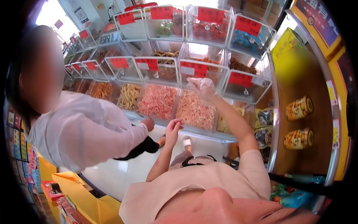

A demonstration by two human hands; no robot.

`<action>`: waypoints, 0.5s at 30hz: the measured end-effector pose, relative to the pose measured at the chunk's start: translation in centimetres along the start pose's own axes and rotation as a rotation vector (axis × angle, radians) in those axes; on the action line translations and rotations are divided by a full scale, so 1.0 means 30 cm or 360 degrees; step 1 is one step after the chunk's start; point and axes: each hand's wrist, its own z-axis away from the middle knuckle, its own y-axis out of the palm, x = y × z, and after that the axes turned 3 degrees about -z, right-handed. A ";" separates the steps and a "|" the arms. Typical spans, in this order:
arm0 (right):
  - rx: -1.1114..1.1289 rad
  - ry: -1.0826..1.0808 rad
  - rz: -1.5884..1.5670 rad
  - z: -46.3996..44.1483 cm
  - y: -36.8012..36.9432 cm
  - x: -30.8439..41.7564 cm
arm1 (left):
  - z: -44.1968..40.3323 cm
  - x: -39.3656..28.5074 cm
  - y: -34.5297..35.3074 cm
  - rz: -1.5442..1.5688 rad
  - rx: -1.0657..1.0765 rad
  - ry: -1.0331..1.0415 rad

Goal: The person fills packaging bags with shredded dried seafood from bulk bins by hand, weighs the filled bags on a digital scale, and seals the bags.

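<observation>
My right hand (pixel 203 89), in a thin clear plastic glove, hangs over a bin of pale pink shredded food (pixel 195 112), close to the raised lid (pixel 204 70). The crumpled glove hides how its fingers lie. My left hand (pixel 173 127) is bare and held low in front of the bins. Its fingers are curled together, with nothing visible in them. Left of the pale shreds is a bin of darker pink shredded food (pixel 157 100). A bin of yellowish strips (pixel 129 95) comes after it.
A person in a white top (pixel 89 127) stands close on my left, one hand (pixel 148 124) near the bins. Lidded bins with red labels (pixel 210 15) rise in rows behind. Jars (pixel 299 108) stand on a shelf at right. Yellow display boxes (pixel 82 190) are at lower left.
</observation>
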 end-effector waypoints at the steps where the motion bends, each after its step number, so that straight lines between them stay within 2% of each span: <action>1: -0.0028 -0.0131 0.0083 -0.023 -0.008 -0.016 | -0.024 -0.011 0.019 -0.0035 -0.0063 0.0072; 2: -0.0049 -0.0263 0.0162 -0.044 -0.017 -0.032 | -0.049 -0.016 0.031 -0.0067 -0.0135 0.0141; 4: -0.0070 -0.0323 0.0269 -0.303 -0.031 -0.144 | -0.365 -0.093 0.005 -0.0061 -0.0124 0.0265; 6: 0.0038 -0.0171 0.0516 -0.326 -0.006 -0.185 | -0.456 -0.141 -0.022 -0.0258 -0.0208 0.0334; 9: 0.0107 -0.0199 0.0353 -0.459 -0.044 -0.137 | -0.688 -0.353 0.048 -0.0232 -0.0368 0.0589; 12: 0.0172 -0.0289 0.0528 -0.557 0.006 -0.270 | -0.931 -0.557 0.163 -0.0190 -0.0410 0.0980; 13: 0.0207 -0.0322 0.0652 -0.613 0.000 -0.297 | -1.023 -0.622 0.166 -0.0246 -0.0467 0.1118; 15: 0.0181 -0.0413 0.0669 -0.707 -0.020 -0.353 | -1.229 -0.703 0.109 -0.0609 -0.0629 0.1173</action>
